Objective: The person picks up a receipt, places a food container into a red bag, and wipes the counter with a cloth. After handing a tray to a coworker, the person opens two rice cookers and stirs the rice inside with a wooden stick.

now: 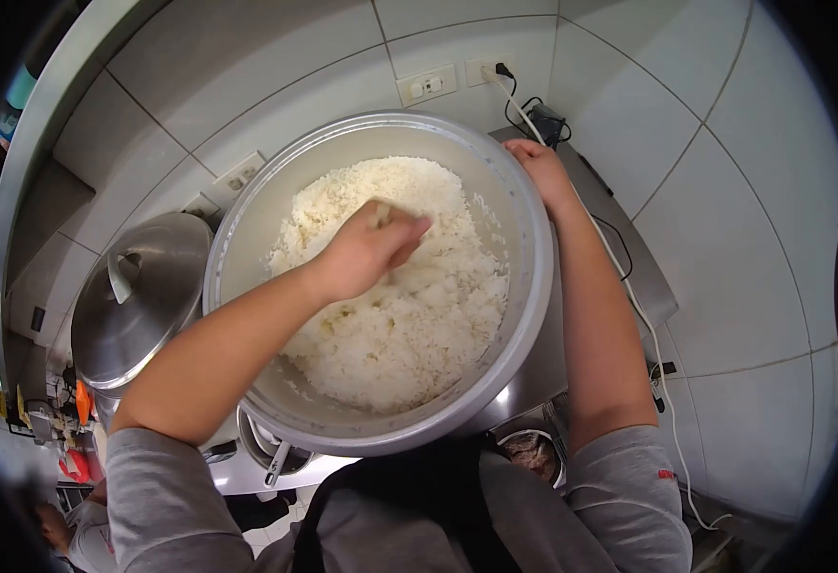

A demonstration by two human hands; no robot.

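Observation:
Cooked white rice (390, 349) fills the lower part of a large, deep metal pot (524, 353), which is tipped so that its mouth faces me. My left hand (371, 246) is over the middle of the rice, its fingers curled closed and slightly blurred. A small pale bit shows at the top of that fist, but what the fist holds is hidden. At the pot's upper right, my right hand (538, 174) grips the rim, fingers bent over the edge.
To the left stands a pot with a domed metal lid (142, 296). A smaller pan (276, 460) and a container of brownish food (534, 454) sit below the big pot. A white cable (620, 277) runs down the right from a wall socket (481, 73). Another person's sleeve (89, 535) shows at lower left.

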